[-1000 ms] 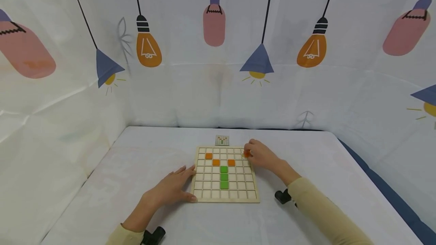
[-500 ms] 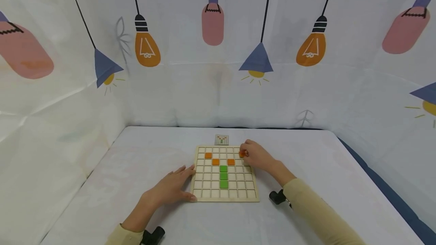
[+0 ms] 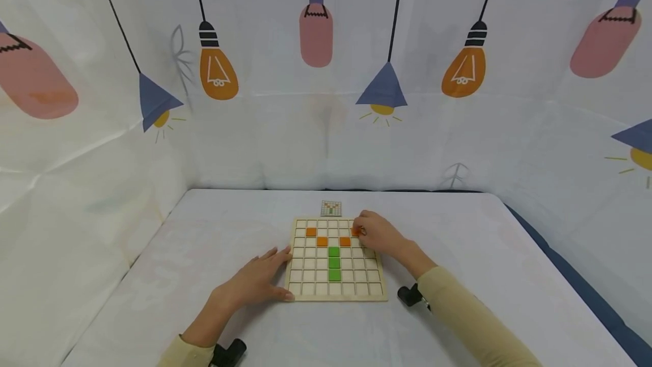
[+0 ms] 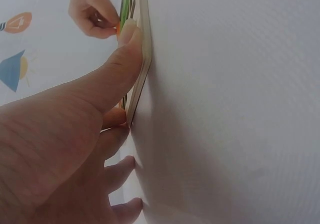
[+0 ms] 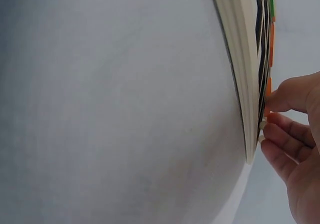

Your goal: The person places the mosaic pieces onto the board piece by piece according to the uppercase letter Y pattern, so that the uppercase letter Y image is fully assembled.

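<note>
A wooden grid board point(image 3: 336, 299) lies on the table, its squares mostly pale. Three green tiles point(image 3: 334, 263) form a column in its middle. Above them sit orange tiles, one upper left point(image 3: 311, 232), one left of centre point(image 3: 322, 241) and one right of centre point(image 3: 344, 241). My right hand point(image 3: 379, 234) pinches another orange tile point(image 3: 355, 232) over the board's upper right squares; fingers cover part of it. Spread along the board's left edge, my left hand point(image 3: 254, 282) touches it, and its thumb point(image 4: 122, 59) rests against the rim.
A small card point(image 3: 331, 208) with a printed grid pattern lies just behind the board. The white table point(image 3: 204, 225) ends at a hanging cloth point(image 3: 285, 140) printed with lamps. A black device point(image 3: 409, 295) is strapped to each wrist.
My right hand has moved left along the board's upper right with the orange tile in its fingers. The left hand keeps its place at the edge.
</note>
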`<action>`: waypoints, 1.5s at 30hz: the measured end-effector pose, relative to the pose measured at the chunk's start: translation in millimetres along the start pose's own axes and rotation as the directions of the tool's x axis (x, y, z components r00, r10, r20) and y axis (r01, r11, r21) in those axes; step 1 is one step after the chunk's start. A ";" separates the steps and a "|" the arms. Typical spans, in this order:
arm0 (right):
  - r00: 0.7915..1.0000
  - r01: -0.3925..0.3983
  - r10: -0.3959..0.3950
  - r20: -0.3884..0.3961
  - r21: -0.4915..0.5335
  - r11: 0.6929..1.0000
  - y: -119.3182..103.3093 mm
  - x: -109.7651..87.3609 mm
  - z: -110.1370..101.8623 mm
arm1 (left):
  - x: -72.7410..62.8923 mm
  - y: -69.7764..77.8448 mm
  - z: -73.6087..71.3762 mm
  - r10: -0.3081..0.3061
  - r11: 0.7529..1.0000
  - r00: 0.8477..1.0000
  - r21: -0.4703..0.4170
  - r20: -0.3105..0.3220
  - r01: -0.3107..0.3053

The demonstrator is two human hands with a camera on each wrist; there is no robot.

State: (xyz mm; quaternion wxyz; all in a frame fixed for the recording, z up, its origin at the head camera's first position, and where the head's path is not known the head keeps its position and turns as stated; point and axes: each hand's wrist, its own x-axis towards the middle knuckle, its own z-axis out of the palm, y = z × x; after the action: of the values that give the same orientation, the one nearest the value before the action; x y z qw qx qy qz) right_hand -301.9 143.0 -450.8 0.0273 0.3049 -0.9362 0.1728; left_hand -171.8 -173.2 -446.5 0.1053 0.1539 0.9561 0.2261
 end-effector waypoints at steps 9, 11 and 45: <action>1.000 0.026 -0.026 0.002 -0.043 0.999 -2.9 1.3 0.9 | -1.2 2.3 -0.6 -0.004 1.000 1.000 -0.010 -0.007 0.004; 1.000 0.030 -0.030 0.008 -0.048 0.998 -4.4 1.5 0.6 | -1.3 2.3 -1.0 -0.002 1.000 1.000 -0.012 -0.007 0.002; 0.998 0.056 -0.054 0.017 -0.175 0.983 -19.7 -7.6 -4.6 | -0.8 -0.3 -1.7 0.015 1.000 1.000 -0.020 -0.004 -0.015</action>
State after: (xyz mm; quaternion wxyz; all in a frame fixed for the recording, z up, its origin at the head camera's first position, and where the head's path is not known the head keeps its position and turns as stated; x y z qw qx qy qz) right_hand -284.5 133.9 -441.5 0.0532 0.3280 -0.9392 0.0870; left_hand -171.6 -174.5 -445.0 0.1035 0.1594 0.9528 0.2368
